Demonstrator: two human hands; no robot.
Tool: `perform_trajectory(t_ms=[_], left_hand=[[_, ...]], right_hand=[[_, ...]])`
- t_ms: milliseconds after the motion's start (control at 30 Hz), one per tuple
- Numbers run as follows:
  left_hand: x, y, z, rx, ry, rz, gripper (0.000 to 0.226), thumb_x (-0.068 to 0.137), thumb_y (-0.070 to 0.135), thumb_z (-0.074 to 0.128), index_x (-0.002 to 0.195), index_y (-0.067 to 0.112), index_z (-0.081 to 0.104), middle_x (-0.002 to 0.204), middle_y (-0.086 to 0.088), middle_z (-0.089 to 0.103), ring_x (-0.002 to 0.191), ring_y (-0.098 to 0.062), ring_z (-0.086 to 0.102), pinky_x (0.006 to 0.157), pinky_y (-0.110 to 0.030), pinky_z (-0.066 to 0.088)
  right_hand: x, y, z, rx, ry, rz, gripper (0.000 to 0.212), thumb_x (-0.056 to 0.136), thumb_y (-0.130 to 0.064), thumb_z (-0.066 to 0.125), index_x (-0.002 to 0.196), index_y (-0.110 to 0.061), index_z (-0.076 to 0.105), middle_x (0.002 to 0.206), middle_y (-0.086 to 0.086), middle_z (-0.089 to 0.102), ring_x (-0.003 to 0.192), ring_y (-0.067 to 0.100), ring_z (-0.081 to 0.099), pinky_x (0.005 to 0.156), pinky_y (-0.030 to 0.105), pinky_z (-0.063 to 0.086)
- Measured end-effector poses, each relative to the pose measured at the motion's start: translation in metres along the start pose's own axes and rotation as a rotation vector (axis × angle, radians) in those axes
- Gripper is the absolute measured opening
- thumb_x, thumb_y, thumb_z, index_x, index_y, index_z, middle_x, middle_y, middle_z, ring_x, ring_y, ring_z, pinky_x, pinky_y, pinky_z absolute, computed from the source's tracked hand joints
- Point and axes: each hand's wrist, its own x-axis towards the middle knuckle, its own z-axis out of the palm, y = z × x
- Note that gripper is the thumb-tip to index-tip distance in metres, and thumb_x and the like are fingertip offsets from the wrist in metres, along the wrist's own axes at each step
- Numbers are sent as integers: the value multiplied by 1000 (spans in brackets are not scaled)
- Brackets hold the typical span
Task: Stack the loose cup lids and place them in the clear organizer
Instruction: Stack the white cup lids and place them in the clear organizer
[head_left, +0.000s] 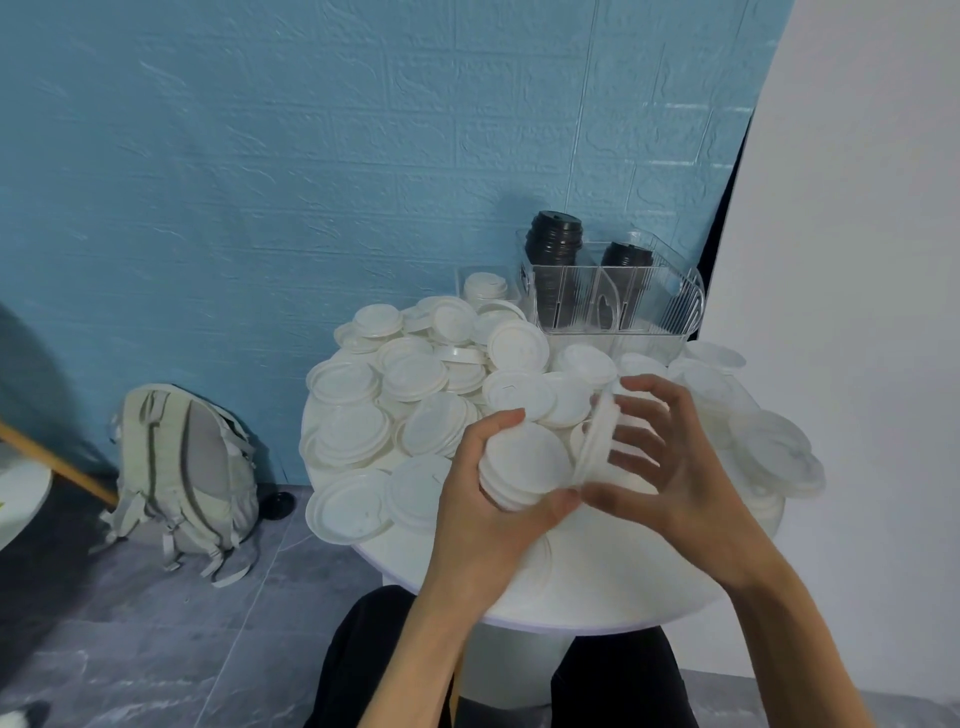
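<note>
left hand (480, 483) grips lid stack (524, 467) | right hand (670, 467) pinches single lid (597, 441) edge-on beside stack | loose lids (395, 395) crowd counter (597, 587) before clear organizer (618, 301) holding black lids (553, 244) | backpack (182, 478) on floor

Grey backpack (182, 478) on floor against blue brick-textured wall (311, 156); wooden pole (57, 462) beside it.

left hand (485, 480) gripping lid stack (524, 465), right hand (670, 467) adding lid (597, 436)
</note>
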Motion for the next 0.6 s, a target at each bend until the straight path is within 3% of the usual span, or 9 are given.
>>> perform_trajectory(t_ms=[133,267,367,467,600], left_hand=[[-2,4,3,-16,-23,-11,79,67,24,96,131,43,54,124,30,61,121,4,57,93,-17,52],[-1,6,5,-70,-52,-17,91,68,5,93,139,39,48,120,36,61,116,10,58,85,-9,51],[1,1,5,-49,-48,-8,102,66,4,95,143,47,44,136,25,57,126,4,56,95,-18,53],[3,-4,6,3,-9,20,90,65,9,95,132,52,54,140,13,57,132,-6,54,106,-32,52],[2,-4,4,-59,-12,14,69,67,-1,91,115,41,63,126,3,65,118,-16,65,87,-29,59]], right_hand=[[9,-1,9,-66,-82,7,65,69,-21,90,126,-29,60,129,-7,65,118,19,64,99,40,53],[12,1,23,-42,-125,53,61,71,-30,86,128,-34,64,131,-8,64,125,13,59,102,38,51],[11,3,33,-27,-151,63,61,71,-21,85,128,-34,66,134,-7,60,129,10,56,100,34,51],[11,3,39,-13,-147,65,61,69,-16,85,126,-29,67,130,-6,60,125,9,59,95,29,51],[11,2,40,36,-149,68,66,71,-24,87,132,-32,63,130,-10,62,125,12,61,99,34,53]])
